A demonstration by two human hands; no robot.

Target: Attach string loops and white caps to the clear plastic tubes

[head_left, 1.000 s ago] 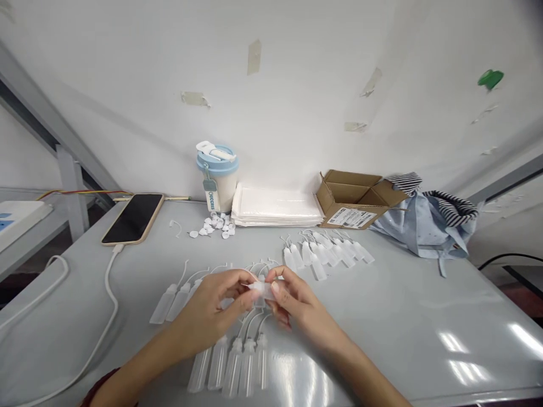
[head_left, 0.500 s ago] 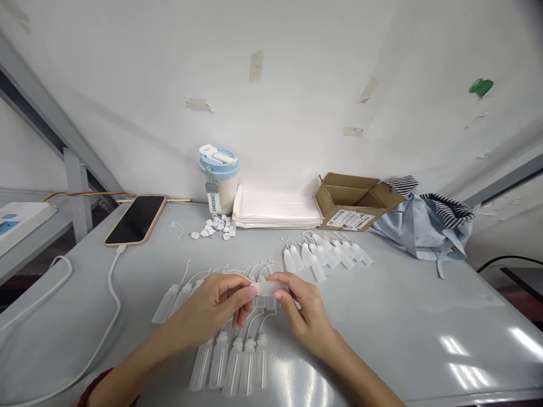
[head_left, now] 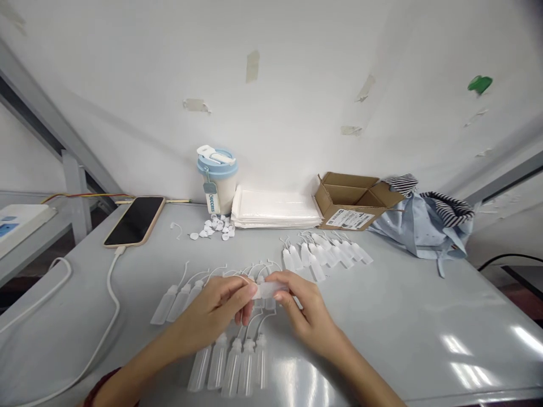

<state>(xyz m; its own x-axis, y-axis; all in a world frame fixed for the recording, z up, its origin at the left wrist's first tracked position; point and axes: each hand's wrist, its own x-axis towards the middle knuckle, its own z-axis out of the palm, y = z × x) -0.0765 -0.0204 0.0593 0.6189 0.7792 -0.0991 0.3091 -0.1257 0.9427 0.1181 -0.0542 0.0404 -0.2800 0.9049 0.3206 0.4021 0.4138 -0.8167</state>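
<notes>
A small translucent plastic bottle (head_left: 268, 290) lies sideways between my two hands, above the table. My left hand (head_left: 227, 299) pinches its neck end, where a white part shows at the thumb tip. My right hand (head_left: 299, 302) grips the other end between thumb and forefinger. Behind and beneath the hands is a row of similar bottles (head_left: 164, 305) with thin curved tails, partly hidden. Nearer the front edge, several more clear bottles (head_left: 233, 367) lie side by side. A group of white-topped bottles (head_left: 316, 267) rests beyond my right hand.
White caps (head_left: 218, 226) lie before a blue-lidded cup (head_left: 223, 181). Beside them are white packets (head_left: 275, 209), an open cardboard box (head_left: 350, 217) and a light blue bag (head_left: 418, 226). A phone (head_left: 136, 221) with a white cable (head_left: 113, 288) is at the left.
The view has shifted very slightly. Both hands keep hold of the bottle, and my left fingers have moved a little around its neck end.
</notes>
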